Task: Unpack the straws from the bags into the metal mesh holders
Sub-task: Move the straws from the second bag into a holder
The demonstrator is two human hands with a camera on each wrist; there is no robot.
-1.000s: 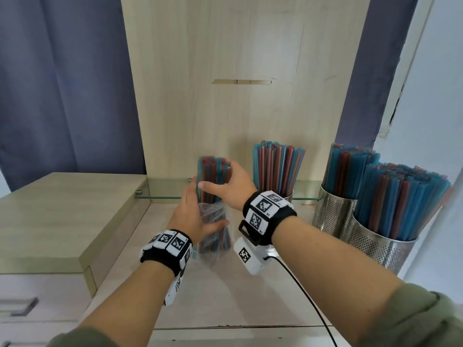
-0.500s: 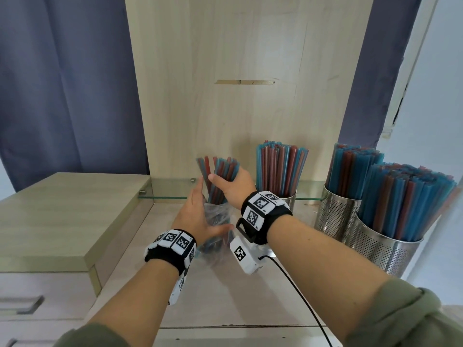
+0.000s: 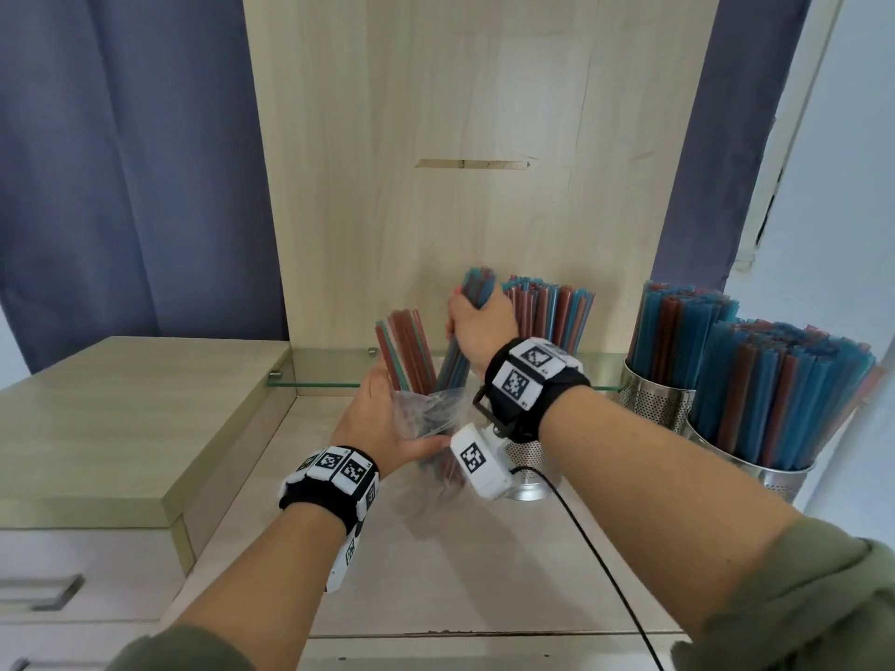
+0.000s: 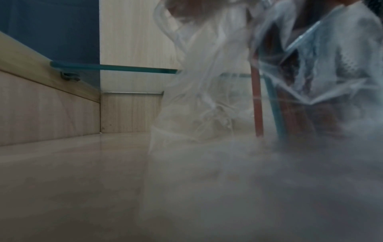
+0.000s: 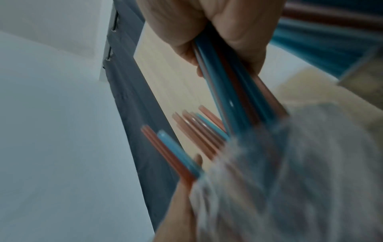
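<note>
My left hand (image 3: 387, 423) grips a clear plastic bag (image 3: 428, 411) that stands on the wooden surface with red and teal straws (image 3: 404, 348) sticking up from it. My right hand (image 3: 477, 326) is curled round a bundle of blue and red straws (image 3: 472, 309) and holds it half out of the bag, tilted right. In the right wrist view the fingers (image 5: 234, 32) wrap the bundle (image 5: 234, 98) above the blurred bag (image 5: 279, 172). The left wrist view shows the crumpled bag (image 4: 207, 98) with straws (image 4: 258, 104) inside. A metal mesh holder (image 3: 525, 457) with straws stands just behind my right wrist.
Two more mesh holders (image 3: 651, 399) (image 3: 755, 462) packed with straws stand at the right. A glass shelf (image 3: 334, 368) runs along the back wooden panel. A raised wooden cabinet top (image 3: 111, 418) lies to the left, and a black cable (image 3: 595, 564) trails across the surface.
My right hand has risen and moved right, drawing a bundle of straws up out of the bag. The left hand has kept hold of the bag, where the other straws now lean left.
</note>
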